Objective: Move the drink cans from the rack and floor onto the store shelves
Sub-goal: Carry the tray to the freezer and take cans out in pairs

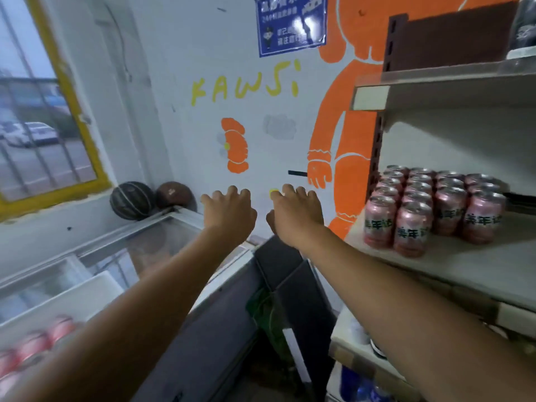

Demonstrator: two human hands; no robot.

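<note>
Several pink drink cans stand packed in rows on the middle store shelf at the right. More pink cans sit at the bottom left, blurred, by the chest freezer. My left hand and my right hand are both stretched out in front of me toward the painted wall, backs up, fingers loosely bent, holding nothing. My right hand is left of the shelf cans and apart from them.
A glass-topped chest freezer fills the left. Two basketballs lie on its far corner under a yellow-framed window. A dark box stands between freezer and shelves. An upper shelf overhangs the cans.
</note>
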